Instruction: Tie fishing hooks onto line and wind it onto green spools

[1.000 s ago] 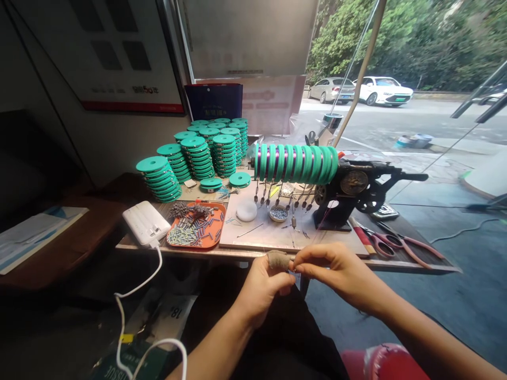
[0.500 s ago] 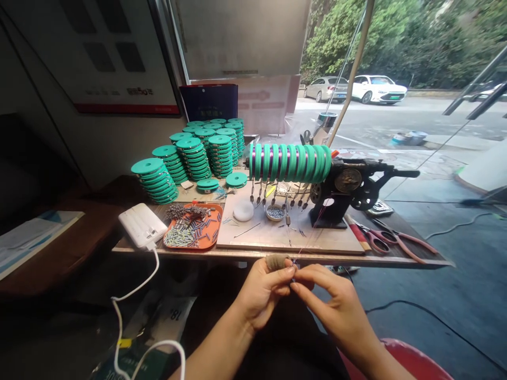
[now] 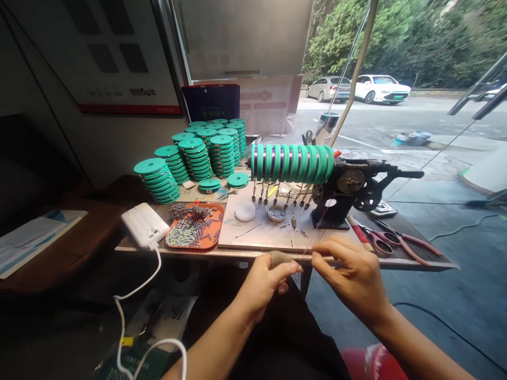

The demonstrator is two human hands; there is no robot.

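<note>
Over the table's front edge, my left hand [image 3: 263, 285] is closed, its thumb pressed on a forefinger wrapped in a tan cover. A thin purple line [image 3: 320, 224] runs from the winder down into that pinch. Just right of it, my right hand [image 3: 352, 277] is closed in a pinch beside the line; what its fingertips hold is too small to make out. Beyond them, a black hand-cranked winder [image 3: 350, 182] carries a row of green spools [image 3: 293, 162] wound with purple line. Small weights and swivels hang beneath the spools.
Stacks of green spools [image 3: 198, 158] stand at the back left. An orange tray [image 3: 214, 237] holds small metal parts, beside a white power bank [image 3: 144, 224] with a cable. A small bowl [image 3: 277, 213] of beads sits on the board [image 3: 253, 240]. Scissors [image 3: 382, 243] and pliers [image 3: 414, 245] lie right.
My hands have moved apart: the right hand has shifted right and up, away from the left hand. The left hand stays nearly in place, and the view has shifted slightly.
</note>
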